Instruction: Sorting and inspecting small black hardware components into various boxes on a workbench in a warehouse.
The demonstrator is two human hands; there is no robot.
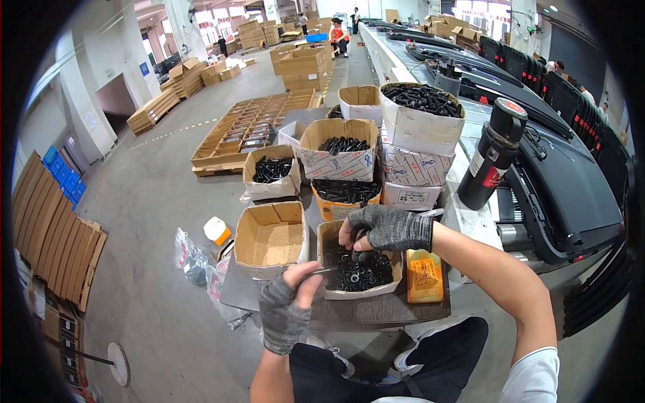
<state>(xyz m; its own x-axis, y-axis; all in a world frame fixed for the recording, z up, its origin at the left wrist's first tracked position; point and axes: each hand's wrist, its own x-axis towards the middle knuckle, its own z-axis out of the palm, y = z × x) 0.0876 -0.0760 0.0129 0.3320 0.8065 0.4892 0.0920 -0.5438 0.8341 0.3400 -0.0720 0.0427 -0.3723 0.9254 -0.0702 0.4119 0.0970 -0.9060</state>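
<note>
My left hand (289, 305), in a grey fingerless glove, is closed in a pinch at the near left corner of a small carton (363, 293). Between its thumb and forefinger is a thin metal rod (325, 271), pointing right over the carton. Many small black rings (363, 272) fill that carton's bottom. My right hand (386, 230), gloved the same way, reaches over the carton from the right. Its fingers are bent down and pressed together above the rings; whatever they pinch is hidden. Left of the rings stands an open carton (272, 235) with a bare cardboard bottom.
An orange-yellow plastic tub (424, 279) sits right of the rings. Behind are cartons of black bolt-like parts (342, 145), some stacked. A black flask (494, 154) stands on the conveyor edge (474, 228), which carries black panels (571, 181). Wooden pallets (248, 127) lie on the floor.
</note>
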